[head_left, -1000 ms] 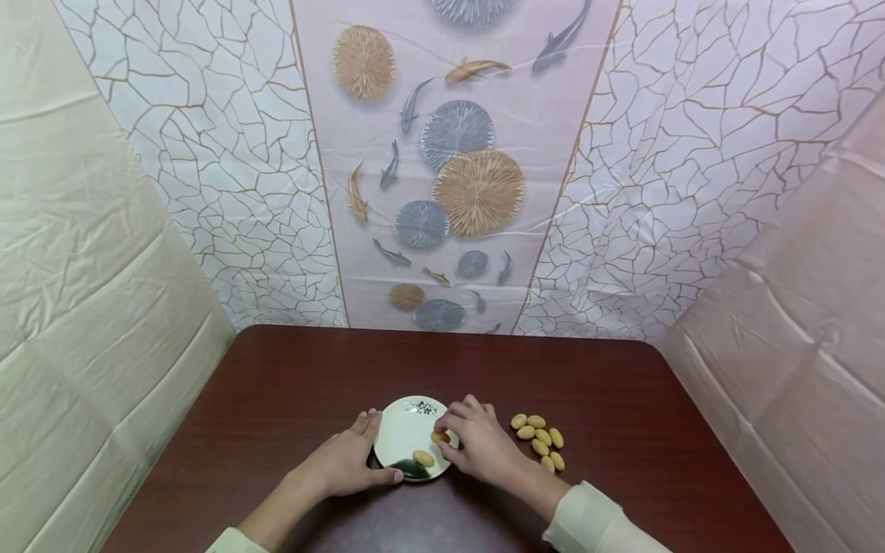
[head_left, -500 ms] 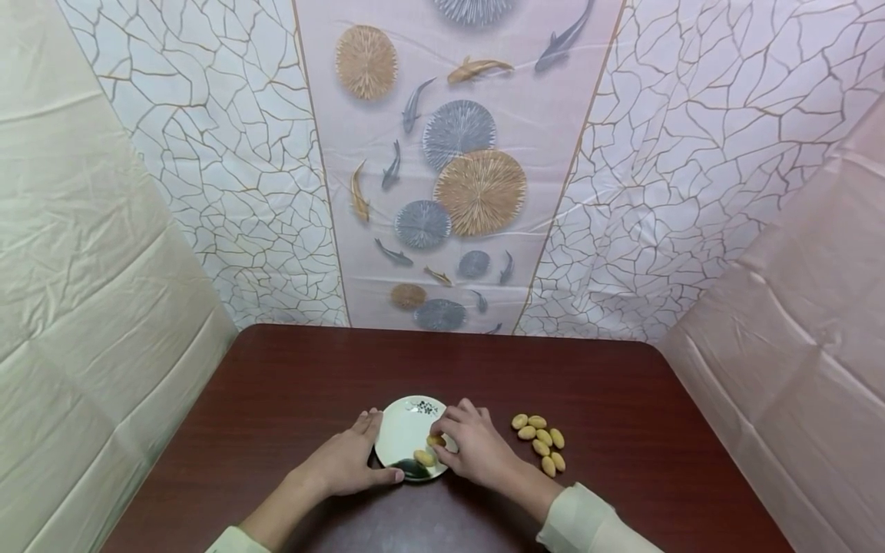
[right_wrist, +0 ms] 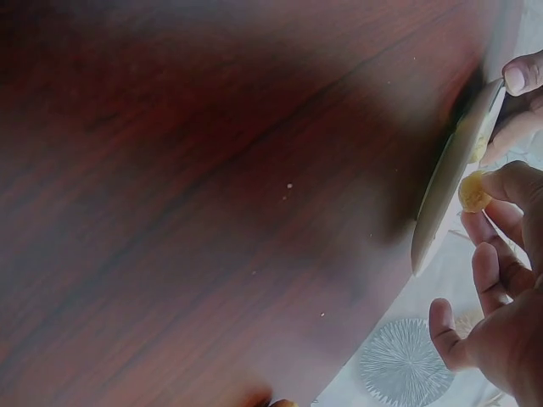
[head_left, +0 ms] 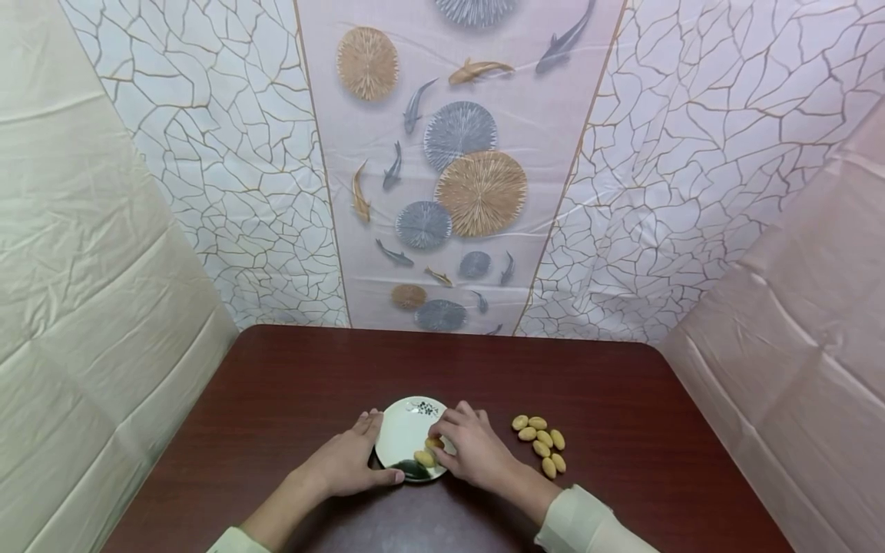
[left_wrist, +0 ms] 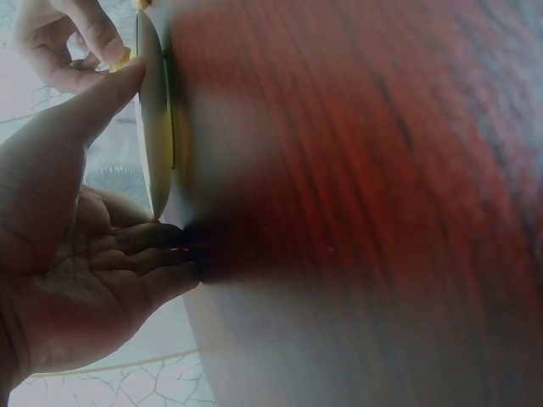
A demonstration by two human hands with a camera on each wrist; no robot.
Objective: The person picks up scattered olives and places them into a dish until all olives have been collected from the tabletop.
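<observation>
Beige cloth [head_left: 104, 307] hangs at far left, beside the dark red surface [head_left: 311, 384] on which I work. My left hand [head_left: 346, 461], reaching from a pale sleeve [head_left: 235, 542], lies spread at the white plate [head_left: 401, 430], straight fingers touching its left rim and thumb against the near rim, by a dark green patch in the plate's pattern. One yellow piece [head_left: 425, 458] lies on the plate at that patch, toward the right. Just beyond it, over the plate's right side, my right hand [head_left: 473, 449] pinches a second piece [right_wrist: 473, 192] between thumb and forefinger, the other fingers loosely bent; whether the two pieces touch, I cannot tell. Behind, a backdrop [head_left: 477, 192] of printed fish and gold and grey discs rises from the surface's far edge. Right of my right hand, apart from the plate, eight more yellow pieces [head_left: 541, 448] lie in a loose cluster on the surface, near my other cuff [head_left: 577, 516]. More beige cloth slopes down at far right.
</observation>
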